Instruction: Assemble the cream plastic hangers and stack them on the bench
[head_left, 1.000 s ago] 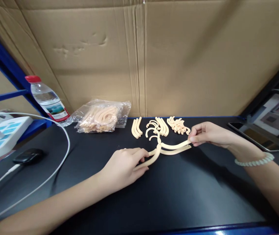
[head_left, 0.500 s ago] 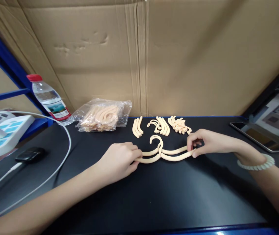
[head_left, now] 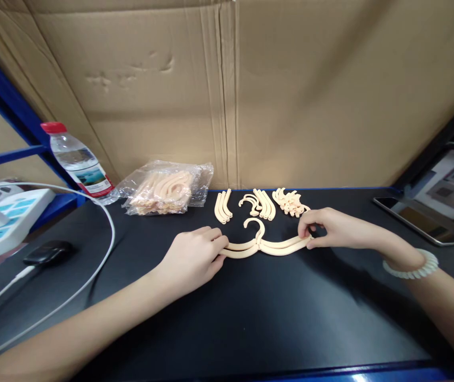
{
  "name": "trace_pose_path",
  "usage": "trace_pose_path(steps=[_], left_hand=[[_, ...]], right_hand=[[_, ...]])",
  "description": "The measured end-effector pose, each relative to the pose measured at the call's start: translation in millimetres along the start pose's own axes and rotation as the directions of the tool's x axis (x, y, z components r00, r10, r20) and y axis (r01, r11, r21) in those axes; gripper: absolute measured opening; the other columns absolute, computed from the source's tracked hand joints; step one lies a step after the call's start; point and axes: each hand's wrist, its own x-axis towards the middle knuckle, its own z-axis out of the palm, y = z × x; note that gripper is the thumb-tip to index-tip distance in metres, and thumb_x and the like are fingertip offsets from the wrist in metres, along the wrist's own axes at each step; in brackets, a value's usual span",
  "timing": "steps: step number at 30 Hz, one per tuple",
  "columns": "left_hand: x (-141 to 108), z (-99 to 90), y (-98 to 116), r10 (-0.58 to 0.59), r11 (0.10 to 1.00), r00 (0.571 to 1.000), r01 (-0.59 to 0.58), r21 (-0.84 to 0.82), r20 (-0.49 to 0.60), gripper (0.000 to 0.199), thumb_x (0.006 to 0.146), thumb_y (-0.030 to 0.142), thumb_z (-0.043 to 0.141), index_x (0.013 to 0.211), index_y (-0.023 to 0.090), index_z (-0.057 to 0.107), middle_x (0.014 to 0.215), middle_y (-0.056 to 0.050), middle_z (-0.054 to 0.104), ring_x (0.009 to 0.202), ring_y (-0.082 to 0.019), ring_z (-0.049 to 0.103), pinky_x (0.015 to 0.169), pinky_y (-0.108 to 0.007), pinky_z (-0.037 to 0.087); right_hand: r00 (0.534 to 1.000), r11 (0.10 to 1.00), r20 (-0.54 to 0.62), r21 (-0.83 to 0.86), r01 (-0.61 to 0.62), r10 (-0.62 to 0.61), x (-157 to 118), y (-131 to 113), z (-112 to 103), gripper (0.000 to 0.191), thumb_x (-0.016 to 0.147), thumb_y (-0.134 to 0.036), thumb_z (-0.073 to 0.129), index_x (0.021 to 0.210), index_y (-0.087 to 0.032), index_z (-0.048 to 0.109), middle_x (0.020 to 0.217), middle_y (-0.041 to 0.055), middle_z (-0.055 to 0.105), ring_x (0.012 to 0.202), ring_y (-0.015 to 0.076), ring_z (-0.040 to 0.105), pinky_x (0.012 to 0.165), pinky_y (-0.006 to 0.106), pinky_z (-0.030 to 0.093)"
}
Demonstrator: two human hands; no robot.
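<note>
Two cream hangers (head_left: pixel 282 248) lie close together near the middle of the black table (head_left: pixel 251 318), their hooks curving toward the back. My left hand (head_left: pixel 197 257) has its fingers closed on their left ends. At the right ends, my right hand (head_left: pixel 330 229) pinches the arms between thumb and fingers. Behind the hangers are a few curved cream pieces (head_left: pixel 223 206), another group of curved pieces (head_left: pixel 264 205) with loose hooks (head_left: pixel 251 202) beside it, and a heap of small hook-shaped pieces (head_left: pixel 290 202), close to my right hand.
A clear plastic bag of cream parts (head_left: pixel 163 188) lies at the back left beside a leaning water bottle (head_left: pixel 81 164). A white power strip (head_left: pixel 12 220), a black device (head_left: pixel 49 253) and a white cable (head_left: pixel 111 233) are at left. A phone-like tablet (head_left: pixel 418 222) lies at right; cardboard stands behind.
The two hangers have come together, closing the gap between their arms and hooks. Both hands keep their hold, and my right hand has shifted slightly left and back.
</note>
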Motion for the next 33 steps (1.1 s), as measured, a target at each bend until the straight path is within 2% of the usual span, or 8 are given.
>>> trace_pose_path(steps=[4, 8, 11, 16, 22, 33], left_hand=[[-0.6, -0.3, 1.1, -0.038, 0.999, 0.999, 0.038, -0.015, -0.012, 0.012, 0.085, 0.019, 0.056, 0.092, 0.021, 0.065, 0.089, -0.002, 0.066, 0.085, -0.021, 0.062, 0.061, -0.03, 0.047], [-1.6, 1.2, 1.4, -0.034, 0.998, 0.998, 0.031, -0.058, -0.054, 0.022, 0.087, 0.025, 0.057, 0.107, 0.021, 0.064, 0.1, -0.005, 0.064, 0.094, -0.022, 0.061, 0.061, -0.028, 0.049], [-1.0, 3.3, -0.4, -0.006, 0.997, 0.998, 0.001, -0.071, -0.062, 0.023, 0.088, 0.026, 0.057, 0.109, 0.02, 0.065, 0.108, -0.007, 0.062, 0.099, -0.023, 0.059, 0.064, -0.03, 0.052], [2.2, 7.4, -5.1, 0.026, 0.989, 0.998, -0.034, -0.147, -0.061, 0.019, 0.091, 0.025, 0.054, 0.104, 0.019, 0.067, 0.109, -0.008, 0.064, 0.099, -0.024, 0.059, 0.081, -0.037, 0.053], [5.3, 11.0, -6.9, 0.026, 0.984, 0.998, -0.035, -0.175, -0.051, 0.02, 0.092, 0.025, 0.054, 0.106, 0.018, 0.067, 0.103, -0.007, 0.067, 0.097, -0.024, 0.061, 0.081, -0.038, 0.051], [4.8, 13.7, -8.9, 0.015, 0.979, 0.998, -0.027, -0.201, -0.062, 0.021, 0.092, 0.025, 0.053, 0.107, 0.019, 0.066, 0.105, -0.007, 0.068, 0.097, -0.024, 0.063, 0.082, -0.039, 0.049]], right_hand=[[1.0, 1.0, -0.015, -0.011, 0.001, -0.001, -1.2, 1.7, -0.1, 0.022, 0.07, -0.027, 0.069, 0.09, -0.02, 0.065, 0.088, 0.0035, 0.063, 0.078, 0.0194, 0.054, 0.069, 0.031, 0.043], [1.0, 1.0, -0.001, -0.013, 0.005, -0.005, -1.4, 4.5, 0.1, 0.033, 0.071, -0.032, 0.07, 0.101, -0.019, 0.067, 0.095, 0.0061, 0.063, 0.083, 0.0214, 0.056, 0.073, 0.034, 0.045], [1.0, 1.0, 0.011, 0.0, -0.006, 0.006, -0.7, 7.1, 0.2, 0.032, 0.071, -0.034, 0.07, 0.1, -0.019, 0.069, 0.095, 0.0066, 0.065, 0.083, 0.022, 0.057, 0.074, 0.034, 0.045], [1.0, 1.0, 0.026, 0.003, -0.015, 0.015, -0.1, 9.1, -0.5, 0.023, 0.073, -0.032, 0.07, 0.092, -0.019, 0.071, 0.089, 0.0054, 0.067, 0.081, 0.0213, 0.057, 0.072, 0.033, 0.043], [1.0, 1.0, 0.026, 0.005, 0.002, -0.002, -0.1, 8.6, -1.1, 0.017, 0.074, -0.029, 0.069, 0.088, -0.019, 0.072, 0.085, 0.0042, 0.067, 0.077, 0.02, 0.057, 0.069, 0.032, 0.042], [1.0, 1.0, 0.007, 0.012, -0.017, 0.017, 0.2, 8.6, -1.1, 0.019, 0.074, -0.032, 0.069, 0.089, -0.019, 0.071, 0.085, 0.0044, 0.066, 0.077, 0.0197, 0.056, 0.068, 0.032, 0.041]])
